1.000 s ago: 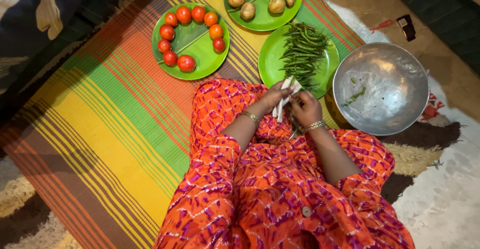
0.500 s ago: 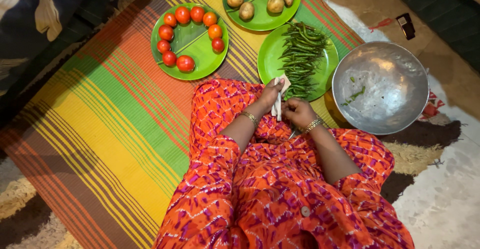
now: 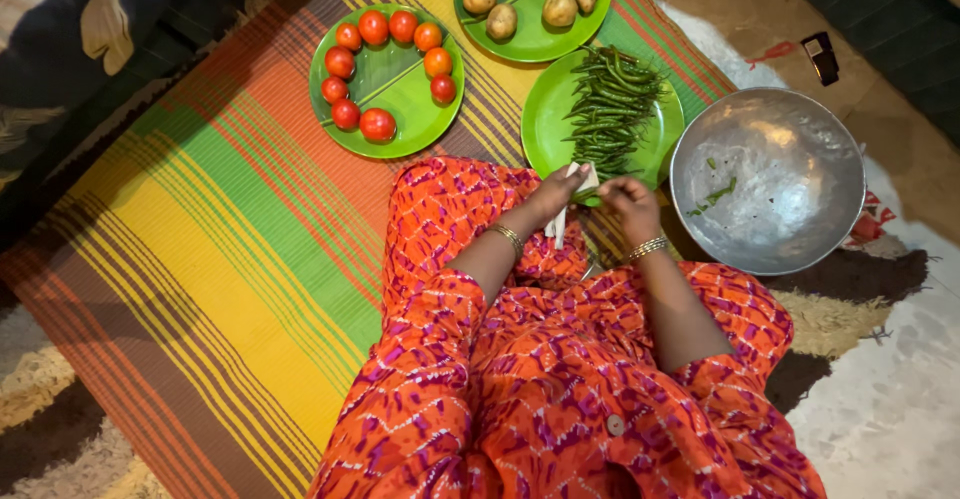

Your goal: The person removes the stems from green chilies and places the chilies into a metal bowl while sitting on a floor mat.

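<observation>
A striped mat [image 3: 230, 249] covered the floor. At frame centre, the left hand [image 3: 553, 191] gripped a pale scissor-like tool [image 3: 562, 211], while the right hand [image 3: 632, 202] pinched a green chilli [image 3: 588, 195] lying crosswise between them, just below the chilli plate [image 3: 546, 119]. The tool's blades were hard to make out.

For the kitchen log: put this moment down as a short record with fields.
left hand: grips a white-handled tool near the chillies
right hand: pinches a thin green chilli beside the left hand
chilli plate: round green plate piled with long green chillies
bowl: wide round metal bowl with a few green bits, to the right of the hands
other plates: red tomatoes, brown potatoes
floor cover: striped woven mat
</observation>
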